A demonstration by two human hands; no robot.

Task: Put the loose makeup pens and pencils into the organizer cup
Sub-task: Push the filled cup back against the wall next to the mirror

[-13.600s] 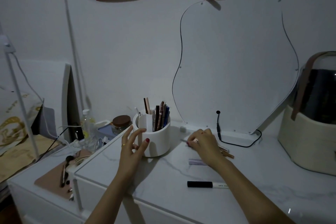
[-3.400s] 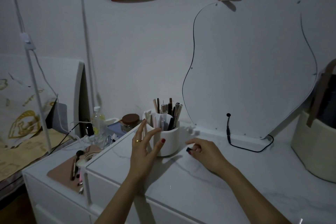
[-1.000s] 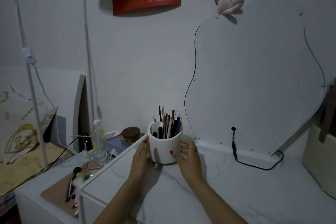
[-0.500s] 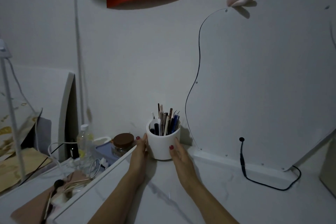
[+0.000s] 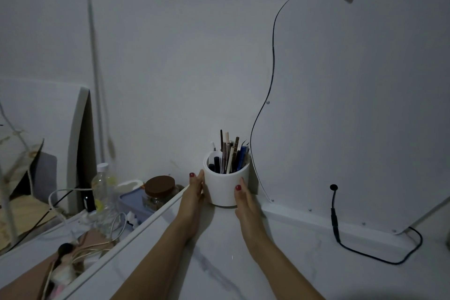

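Observation:
The white organizer cup [image 5: 225, 187] stands upright on the marble tabletop [image 5: 280, 263], close to the back wall. Several makeup pens and pencils [image 5: 230, 156] stick up out of it. My left hand [image 5: 193, 191] presses against the cup's left side, and my right hand [image 5: 244, 200] against its right side, so both hold it between them. No loose pen lies on the visible tabletop.
A large curvy mirror [image 5: 353, 105] leans on the wall right of the cup, with a black cable [image 5: 341, 234] trailing from it. On the lower shelf to the left are a brown-lidded jar [image 5: 159, 190], a plastic bottle [image 5: 102, 190], a blue box [image 5: 131, 202] and tangled cords [image 5: 97, 243].
Both hands have slid the cup farther back toward the wall, next to the mirror's edge. The view has dipped and moved closer.

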